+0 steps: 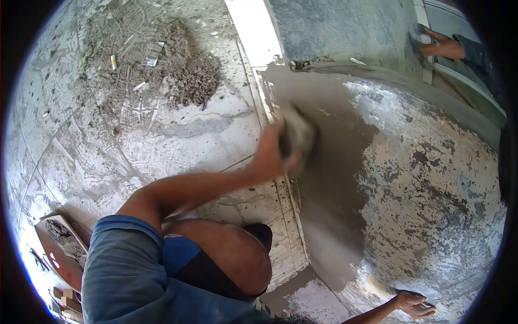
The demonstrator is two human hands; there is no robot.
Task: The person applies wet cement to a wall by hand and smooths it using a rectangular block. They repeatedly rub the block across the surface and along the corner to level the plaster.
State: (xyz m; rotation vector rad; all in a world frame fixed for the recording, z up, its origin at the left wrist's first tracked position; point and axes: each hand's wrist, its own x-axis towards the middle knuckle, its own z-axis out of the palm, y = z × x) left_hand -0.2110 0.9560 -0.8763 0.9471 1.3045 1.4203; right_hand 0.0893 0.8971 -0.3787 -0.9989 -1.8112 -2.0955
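Observation:
My left hand, blurred by motion, is closed around a greyish float-like tool and holds it on a smooth patch of wet grey mortar. The patch runs beside a pale raised edge and borders a rough, flaking whitish surface. At the bottom right, my right hand rests on this rough surface with its fingers loosely bent and somewhat apart, and nothing shows in it.
Loose mortar lies on the dirty tiled floor near a small packet. A bent knee is below my left forearm. At the top right, another person's hand touches the wall. A reddish board stands at lower left.

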